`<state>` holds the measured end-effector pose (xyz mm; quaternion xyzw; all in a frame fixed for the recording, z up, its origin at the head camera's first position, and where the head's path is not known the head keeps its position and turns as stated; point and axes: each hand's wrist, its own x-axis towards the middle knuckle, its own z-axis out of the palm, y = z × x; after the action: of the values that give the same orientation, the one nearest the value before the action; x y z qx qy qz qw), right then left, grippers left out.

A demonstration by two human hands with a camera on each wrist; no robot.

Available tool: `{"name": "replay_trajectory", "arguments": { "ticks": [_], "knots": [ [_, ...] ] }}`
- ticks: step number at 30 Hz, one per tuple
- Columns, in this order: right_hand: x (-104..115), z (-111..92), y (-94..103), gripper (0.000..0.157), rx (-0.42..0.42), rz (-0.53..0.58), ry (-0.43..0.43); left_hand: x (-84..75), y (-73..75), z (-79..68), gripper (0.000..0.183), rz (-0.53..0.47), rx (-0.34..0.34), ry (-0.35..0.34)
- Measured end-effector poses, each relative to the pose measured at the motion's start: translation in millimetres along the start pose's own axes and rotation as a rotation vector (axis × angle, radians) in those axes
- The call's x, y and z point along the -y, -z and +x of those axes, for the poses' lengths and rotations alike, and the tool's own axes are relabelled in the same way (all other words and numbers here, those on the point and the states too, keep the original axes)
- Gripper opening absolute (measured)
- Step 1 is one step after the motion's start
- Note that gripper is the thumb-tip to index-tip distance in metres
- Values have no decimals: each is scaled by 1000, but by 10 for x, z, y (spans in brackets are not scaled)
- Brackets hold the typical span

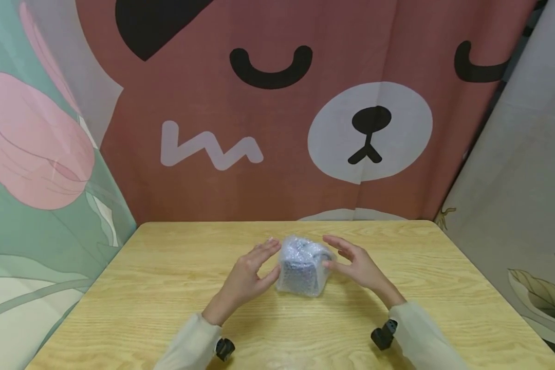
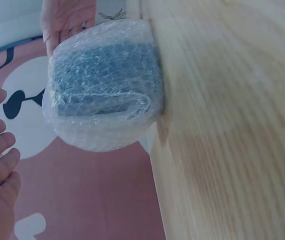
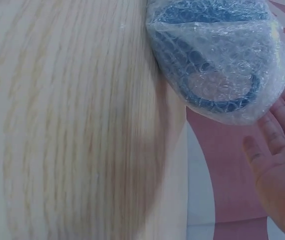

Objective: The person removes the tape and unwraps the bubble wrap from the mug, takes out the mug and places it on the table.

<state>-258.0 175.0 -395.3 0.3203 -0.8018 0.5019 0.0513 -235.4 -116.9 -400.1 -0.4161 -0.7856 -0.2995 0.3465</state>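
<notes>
On the table (image 1: pixel 203 288) stands a bubble-wrapped blue mug (image 1: pixel 300 272). Through the clear wrap (image 2: pixel 102 135) its blue body shows in the left wrist view; a looped blue handle (image 3: pixel 227 106) shows in the right wrist view. My left hand (image 1: pixel 250 272) is just left of the bundle, fingers extended and thumb apart. On the other side is my right hand (image 1: pixel 358 264), its fingers loosely bent and its thumb by the wrap's right edge. Neither hand grips the bundle; whether the right fingertips touch the wrap I cannot tell.
Behind the table's far edge hangs a brown curtain (image 1: pixel 203 195) with a bear face. A green floral curtain (image 1: pixel 32 231) is on the left, a pale leaf-patterned one (image 1: pixel 513 205) on the right. Small black cameras (image 1: pixel 384 335) sit at both wrists.
</notes>
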Motion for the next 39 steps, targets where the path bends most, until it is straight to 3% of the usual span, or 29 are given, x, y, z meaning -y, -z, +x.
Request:
{"name": "replay_trajectory", "arguments": {
  "ticks": [6, 10, 22, 30, 39],
  "knots": [
    [-322, 38, -46, 57, -3, 21, -1, -62, -37, -15, 38, 87, 48, -42],
    [-407, 42, -54, 56, 4, 31, -4, -100, -69, -16, 39, 110, 61, -66],
    [-436, 76, -98, 58, 33, 94, 25, -220, -195, -18, 41, 214, 152, -140],
    [-443, 101, -102, 57, 48, 78, -11, -251, -265, -22, 41, 346, 156, -241],
    [-406, 110, -100, 57, 58, 76, -39, -238, -362, -10, 33, 280, 189, -225]
  ]
}}
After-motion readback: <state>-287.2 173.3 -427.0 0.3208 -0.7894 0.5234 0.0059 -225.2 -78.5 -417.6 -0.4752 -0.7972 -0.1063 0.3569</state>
